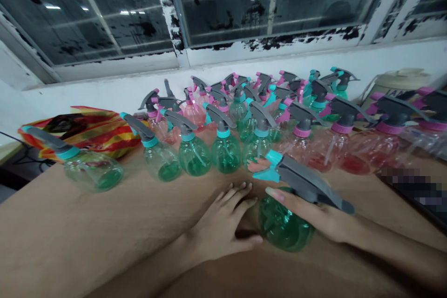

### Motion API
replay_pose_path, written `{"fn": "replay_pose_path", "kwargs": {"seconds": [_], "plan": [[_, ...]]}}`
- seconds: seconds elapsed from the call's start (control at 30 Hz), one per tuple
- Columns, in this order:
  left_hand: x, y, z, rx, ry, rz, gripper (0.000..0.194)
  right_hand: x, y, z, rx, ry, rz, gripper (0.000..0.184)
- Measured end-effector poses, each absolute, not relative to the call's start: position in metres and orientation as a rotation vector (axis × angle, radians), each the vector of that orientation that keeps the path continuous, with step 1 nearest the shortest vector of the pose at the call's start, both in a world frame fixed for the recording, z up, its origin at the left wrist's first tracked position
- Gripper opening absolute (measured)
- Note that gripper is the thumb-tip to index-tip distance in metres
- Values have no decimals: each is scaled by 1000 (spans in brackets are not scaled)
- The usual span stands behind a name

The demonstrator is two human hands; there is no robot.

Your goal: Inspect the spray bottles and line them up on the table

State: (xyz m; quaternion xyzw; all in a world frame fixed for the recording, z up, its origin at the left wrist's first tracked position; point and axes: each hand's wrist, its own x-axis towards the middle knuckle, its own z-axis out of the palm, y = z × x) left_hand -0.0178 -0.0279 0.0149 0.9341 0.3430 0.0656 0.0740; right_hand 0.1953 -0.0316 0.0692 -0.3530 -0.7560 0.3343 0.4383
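Observation:
My right hand (323, 216) is wrapped round the neck of a green spray bottle (288, 228) with a grey trigger head and turquoise nozzle. The bottle tilts a little, its nozzle pointing left; my hand hides its collar. Just left of it, my left hand (225, 219) lies palm down with spread fingers, holding nothing. Beyond the hands stands a front row of spray bottles, among them a green bottle (226, 153) with a turquoise collar and a pink bottle (324, 149) with a pink collar. Another pale green bottle (92, 170) stands apart at the left.
More spray bottles (195, 111) crowd behind the front row, against the white wall. A red and yellow striped bag (104, 132) lies at the left of the wooden table (115, 223). At the right are a beige container (401, 81) and a dark flat object (415, 191), partly blurred.

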Motion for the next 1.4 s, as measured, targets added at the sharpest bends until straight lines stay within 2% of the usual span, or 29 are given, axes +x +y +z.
{"fn": "replay_pose_path", "kwargs": {"seconds": [0.4, 0.73, 0.93, 1.4], "plan": [[-18, -28, 16, 2813, 1017, 203, 70, 192, -31, 71, -884, -1861, 792, 10], [-18, -29, 17, 2804, 1026, 223, 68, 194, -34, 73, -961, -1856, 824, 12], [-18, -29, 16, 2807, 1032, 213, 69, 193, -32, 71, -932, -1822, 849, 31], [-19, -29, 17, 2785, 1019, 219, 70, 193, -34, 70, -937, -1830, 819, 33]]}}
